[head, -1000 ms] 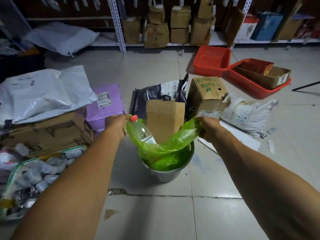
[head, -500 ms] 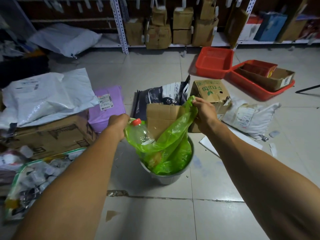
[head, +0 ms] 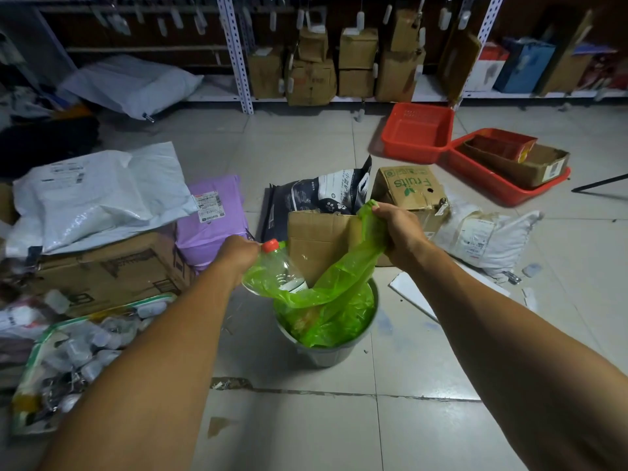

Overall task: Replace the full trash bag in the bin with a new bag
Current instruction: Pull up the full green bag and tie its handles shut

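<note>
A small metal bin point(head: 334, 354) stands on the tiled floor, lined with a translucent green trash bag point(head: 336, 304). The bag's top is pulled up out of the bin. My left hand point(head: 238, 253) grips the bag's left edge, next to a clear plastic bottle with a red cap point(head: 283, 270) that leans out of the bag. My right hand point(head: 396, 232) is closed on the bag's right edge, raised above the rim. A flattened brown cardboard piece point(head: 319, 239) stands upright in the bag between my hands.
Behind the bin are a dark printed pouch point(head: 319, 195) and a "Fruits" carton point(head: 411, 188). At left lie a purple parcel point(head: 210, 219), white mailers and a large carton point(head: 108, 266). Red trays point(head: 418, 132) sit at back right, shelving with boxes beyond.
My right hand has lifted the bag's right edge higher and drawn it inward toward the cardboard. The bag has risen partly out of the bin. My left hand barely moved.
</note>
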Motion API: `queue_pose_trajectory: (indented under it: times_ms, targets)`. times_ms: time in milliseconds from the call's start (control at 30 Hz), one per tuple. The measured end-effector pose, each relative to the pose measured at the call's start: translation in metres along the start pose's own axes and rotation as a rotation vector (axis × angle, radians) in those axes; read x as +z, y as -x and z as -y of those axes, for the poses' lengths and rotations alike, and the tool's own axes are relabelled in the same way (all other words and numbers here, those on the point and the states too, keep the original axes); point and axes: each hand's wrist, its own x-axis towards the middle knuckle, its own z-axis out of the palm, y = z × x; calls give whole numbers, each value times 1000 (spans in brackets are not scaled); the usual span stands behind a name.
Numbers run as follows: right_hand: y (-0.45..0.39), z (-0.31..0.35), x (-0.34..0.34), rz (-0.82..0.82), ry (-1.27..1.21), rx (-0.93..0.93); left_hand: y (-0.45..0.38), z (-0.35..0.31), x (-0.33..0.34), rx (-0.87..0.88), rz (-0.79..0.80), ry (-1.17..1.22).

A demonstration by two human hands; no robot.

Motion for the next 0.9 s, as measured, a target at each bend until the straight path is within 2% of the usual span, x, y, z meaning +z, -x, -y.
queue_pose_trajectory:
  times_ms: [133,333,467,667,733,800,900]
  targets:
    - [-7,4,4,-44,-2,-22,1,-9,3,-35,-35,160]
    - [-19,2,6,-114,61,-2,-8,-13,5,-211,59,407]
    - [-27,0,4,-145,54,18,-11,-14,5,-267,132,363]
    - [-32,-2,2,-131,86,28,-12,-19,4,-379,375,166]
    - [-33,-3,2,-133,79,16,-15,-19,7,-331,327,141]
    - [-33,-4,2,-132,73,0,-21,-18,11,-214,193,188]
    - [-33,-2,3,-123,77,-28,-24,-18,16,-121,83,209]
